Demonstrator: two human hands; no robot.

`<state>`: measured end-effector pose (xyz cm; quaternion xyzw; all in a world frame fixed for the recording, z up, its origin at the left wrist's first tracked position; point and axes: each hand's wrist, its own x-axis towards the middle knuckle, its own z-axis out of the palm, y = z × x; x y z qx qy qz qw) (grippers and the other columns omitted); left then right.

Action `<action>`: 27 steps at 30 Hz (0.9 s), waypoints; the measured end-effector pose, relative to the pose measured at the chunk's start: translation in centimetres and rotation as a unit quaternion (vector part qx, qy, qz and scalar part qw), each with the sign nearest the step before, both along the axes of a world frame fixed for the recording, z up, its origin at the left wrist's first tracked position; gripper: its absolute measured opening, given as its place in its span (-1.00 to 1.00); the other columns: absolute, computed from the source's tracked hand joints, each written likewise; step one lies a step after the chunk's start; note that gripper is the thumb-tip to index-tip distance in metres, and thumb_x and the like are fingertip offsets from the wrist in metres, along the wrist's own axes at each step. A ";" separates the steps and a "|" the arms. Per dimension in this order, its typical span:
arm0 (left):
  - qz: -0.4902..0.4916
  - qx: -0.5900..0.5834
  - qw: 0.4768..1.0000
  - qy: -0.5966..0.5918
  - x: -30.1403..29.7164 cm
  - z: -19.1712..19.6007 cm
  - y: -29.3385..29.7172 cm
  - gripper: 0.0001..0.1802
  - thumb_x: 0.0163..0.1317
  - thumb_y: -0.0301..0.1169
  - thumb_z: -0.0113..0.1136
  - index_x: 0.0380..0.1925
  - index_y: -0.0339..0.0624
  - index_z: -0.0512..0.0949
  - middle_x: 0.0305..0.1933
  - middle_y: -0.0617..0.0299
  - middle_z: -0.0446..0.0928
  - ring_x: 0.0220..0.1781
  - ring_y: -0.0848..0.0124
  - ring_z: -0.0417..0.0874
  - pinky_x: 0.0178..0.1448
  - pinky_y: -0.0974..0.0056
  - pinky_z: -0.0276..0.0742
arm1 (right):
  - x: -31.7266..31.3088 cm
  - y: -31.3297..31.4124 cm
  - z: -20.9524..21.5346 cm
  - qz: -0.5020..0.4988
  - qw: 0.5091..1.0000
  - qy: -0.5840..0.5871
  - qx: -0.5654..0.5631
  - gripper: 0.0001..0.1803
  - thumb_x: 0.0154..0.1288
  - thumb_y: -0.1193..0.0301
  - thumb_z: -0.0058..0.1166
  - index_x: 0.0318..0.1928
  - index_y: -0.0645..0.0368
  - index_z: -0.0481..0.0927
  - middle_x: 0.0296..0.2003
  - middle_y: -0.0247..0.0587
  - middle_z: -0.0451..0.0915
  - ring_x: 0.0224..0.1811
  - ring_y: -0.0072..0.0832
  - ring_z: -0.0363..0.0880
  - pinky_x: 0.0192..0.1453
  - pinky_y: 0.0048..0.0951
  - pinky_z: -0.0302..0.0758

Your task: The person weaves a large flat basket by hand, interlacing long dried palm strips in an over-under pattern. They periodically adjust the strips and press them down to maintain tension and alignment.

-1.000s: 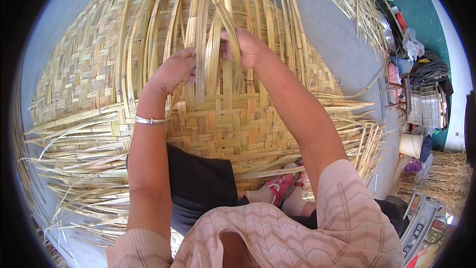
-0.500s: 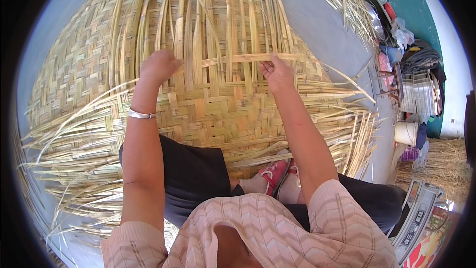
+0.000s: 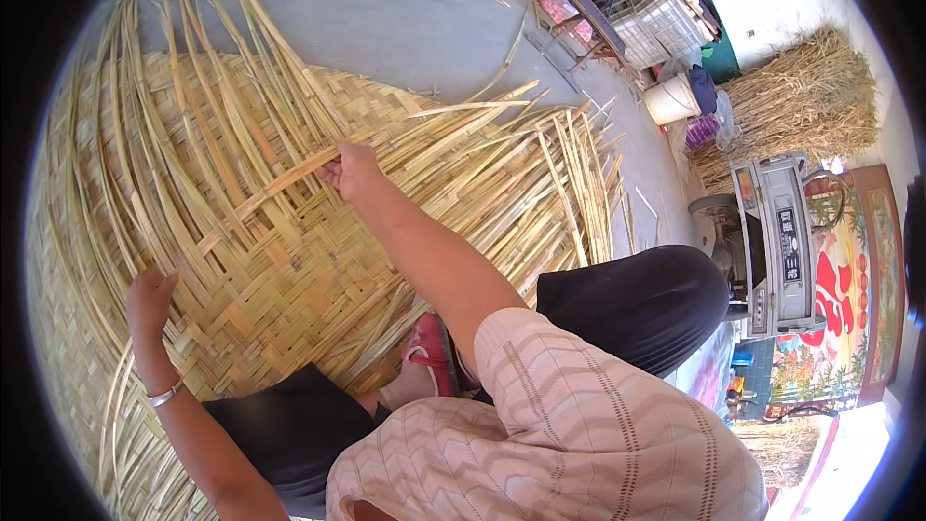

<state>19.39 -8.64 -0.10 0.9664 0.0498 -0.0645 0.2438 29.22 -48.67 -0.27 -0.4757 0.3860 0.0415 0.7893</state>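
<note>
One large woven bamboo mat [image 3: 260,270]. Two hands: the left hand [image 3: 149,294] and the right hand [image 3: 352,172]. One bracelet [image 3: 164,394]. One red shoe [image 3: 432,352]. One white bucket [image 3: 671,98]. One straw heap [image 3: 805,101].

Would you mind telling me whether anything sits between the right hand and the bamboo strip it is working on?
Nothing visible does. The right hand already grips the long bamboo strip directly, above the woven mat. The left hand rests on the mat, apart from it.
</note>
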 end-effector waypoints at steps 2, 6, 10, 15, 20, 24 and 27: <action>0.011 -0.005 1.000 0.003 -0.2 0.2 -0.2 -0.60 0.10 -0.18 0.29 -0.55 -0.34 0.45 -0.52 -0.07 0.44 -0.41 0.01 0.51 -0.31 0.02 0.36 | -0.3 0.0 0.4 0.014 1.000 -0.018 -0.017 -0.82 0.46 0.38 -0.17 -0.07 0.23 0.36 -0.22 -0.04 0.55 -0.32 -0.29 0.59 -0.35 -0.32 0.63; 0.011 -0.024 1.000 0.003 -0.4 0.6 -0.6 -0.60 0.09 -0.20 0.30 -0.57 -0.35 0.44 -0.56 -0.07 0.43 -0.44 0.01 0.49 -0.33 0.03 0.36 | -0.1 -0.9 1.7 0.041 0.992 -0.061 -0.105 -0.82 0.45 0.37 -0.16 -0.07 0.21 0.34 -0.27 -0.10 0.55 -0.35 -0.35 0.58 -0.36 -0.36 0.62; 0.002 -0.032 0.999 0.009 -0.3 0.9 -0.6 -0.59 0.08 -0.19 0.30 -0.56 -0.36 0.46 -0.55 -0.09 0.45 -0.43 0.00 0.51 -0.33 0.03 0.36 | 0.6 -1.4 2.0 -0.009 0.995 -0.049 -0.088 -0.83 0.43 0.35 -0.10 -0.09 0.18 0.40 -0.32 -0.16 0.54 -0.39 -0.39 0.55 -0.41 -0.39 0.59; -0.012 -0.040 0.999 0.020 -0.3 0.5 -0.4 -0.63 0.10 -0.13 0.28 -0.46 -0.29 0.56 -0.47 -0.05 0.53 -0.36 0.01 0.55 -0.26 0.03 0.40 | 1.7 -2.7 0.6 -0.101 0.995 -0.014 -0.018 -0.84 0.38 0.32 -0.05 -0.15 0.13 0.45 -0.33 -0.22 0.53 -0.39 -0.39 0.54 -0.47 -0.35 0.56; 0.008 -0.020 0.996 0.088 -0.3 1.0 -0.6 -0.59 0.15 -0.03 0.21 -0.39 -0.20 0.61 -0.22 -0.06 0.58 -0.10 0.00 0.57 -0.05 0.00 0.47 | -0.8 0.4 1.4 0.066 0.980 -0.067 0.175 -0.77 0.41 0.32 -0.02 -0.03 0.15 0.46 -0.14 -0.23 0.58 -0.06 -0.30 0.58 0.01 -0.27 0.59; -0.004 0.021 0.995 0.097 -0.3 2.9 -1.6 -0.61 0.15 -0.05 0.19 -0.35 -0.19 0.63 -0.25 -0.02 0.62 -0.16 0.03 0.63 -0.08 0.03 0.52 | -4.6 7.0 2.0 0.197 0.971 -0.056 0.120 -0.75 0.42 0.39 -0.01 0.00 0.25 0.41 -0.10 -0.13 0.56 0.00 -0.25 0.56 0.05 -0.20 0.59; 0.029 0.004 0.993 0.112 -0.7 4.2 -2.7 -0.64 0.14 -0.10 0.19 -0.36 -0.21 0.62 -0.36 0.00 0.62 -0.25 0.06 0.64 -0.16 0.05 0.53 | -5.8 8.8 2.4 0.169 0.980 -0.033 0.096 -0.74 0.43 0.43 -0.04 0.03 0.31 0.38 -0.07 -0.03 0.54 0.01 -0.22 0.56 0.04 -0.21 0.61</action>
